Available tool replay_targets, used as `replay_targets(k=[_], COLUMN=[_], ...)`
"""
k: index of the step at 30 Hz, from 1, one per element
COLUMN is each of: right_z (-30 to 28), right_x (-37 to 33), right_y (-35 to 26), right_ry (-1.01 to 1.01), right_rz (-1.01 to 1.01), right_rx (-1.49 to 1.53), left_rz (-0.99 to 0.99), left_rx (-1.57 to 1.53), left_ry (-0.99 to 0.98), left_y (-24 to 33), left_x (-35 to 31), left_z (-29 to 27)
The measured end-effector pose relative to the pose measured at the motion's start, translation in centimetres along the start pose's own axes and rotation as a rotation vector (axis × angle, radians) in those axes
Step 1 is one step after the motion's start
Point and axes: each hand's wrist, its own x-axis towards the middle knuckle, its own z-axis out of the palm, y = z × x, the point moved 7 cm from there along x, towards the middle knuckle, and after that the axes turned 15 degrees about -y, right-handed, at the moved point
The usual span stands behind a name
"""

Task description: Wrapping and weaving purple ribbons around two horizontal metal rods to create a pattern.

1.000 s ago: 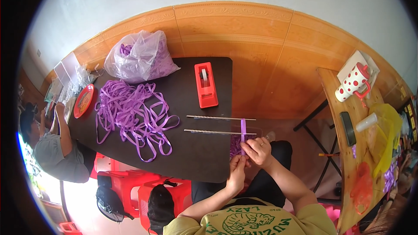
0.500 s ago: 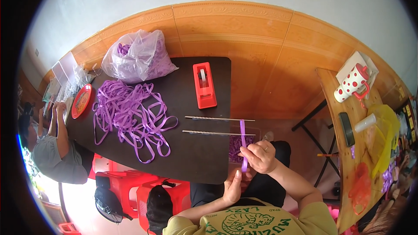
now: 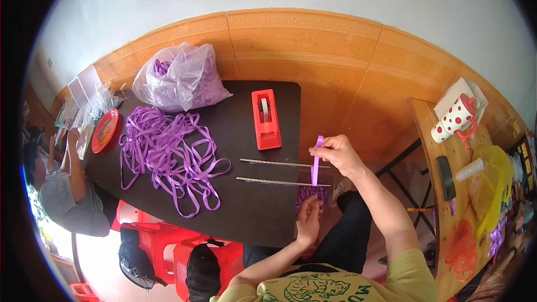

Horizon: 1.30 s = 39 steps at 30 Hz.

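Note:
Two thin twisted metal rods, the far rod (image 3: 279, 162) and the near rod (image 3: 274, 182), lie side by side on the dark table and stick out past its right edge. A purple ribbon (image 3: 315, 170) runs across their free ends. My right hand (image 3: 342, 156) pinches the ribbon's upper end, just beyond the far rod. Below the near rod, my left hand (image 3: 308, 221) has its fingers curled together; whatever they hold is too small to make out. A box of purple ribbon pieces (image 3: 309, 193) shows partly beneath the rod ends.
A tangled purple ribbon heap (image 3: 168, 151) covers the table's left part, behind it a plastic bag (image 3: 182, 78) of ribbon. A red tape dispenser (image 3: 266, 120) stands near the far edge. At right is a wooden table (image 3: 442, 190) with a dotted tumbler (image 3: 454, 117). Another person (image 3: 75, 198) sits at left.
My right hand has moved up and away from my left, carrying the ribbon's upper end past the far rod. My left hand has shifted slightly up. The view has tilted a little.

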Motion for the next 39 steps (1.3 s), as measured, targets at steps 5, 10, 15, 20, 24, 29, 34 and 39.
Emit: replay_targets(k=[5,10,15,20,24,29,34,39], right_z=[-0.5,1.0,0.9,1.1,2.5,2.9,5.0,2.1], right_x=[1.3,1.1,1.0,0.9,1.0,-0.1,-1.8,-6.0], right_y=[4.7,6.5,10.0,12.4,12.7,12.7,9.0,15.8], right_ry=[-0.047,-0.056,-0.101,-0.191,-0.268,-0.245,-0.22,0.031], right_rz=[0.21,0.274,0.346,0.345,0.359,0.364,0.255,0.397], right_rx=[0.149,0.348,0.594,0.627,0.636,0.62,0.577,0.527], left_rz=[0.183,0.346,0.401,0.331,0.564,0.487,0.4,0.249], left_rx=[-0.161,-0.093,0.135,0.119,0.181,0.077,0.028,-0.048], left_ry=[0.148,0.198,0.193,0.139,0.142,0.121,0.107,0.075], left_y=[1.6,2.3,5.6,5.0,4.1,3.3,3.7,3.7], left_x=[4.5,7.2,8.1,8.3,8.2,7.3,4.9,3.7], left_z=[0.1,-0.7,0.1,-0.3,-1.0,-0.9,-0.7,0.1])
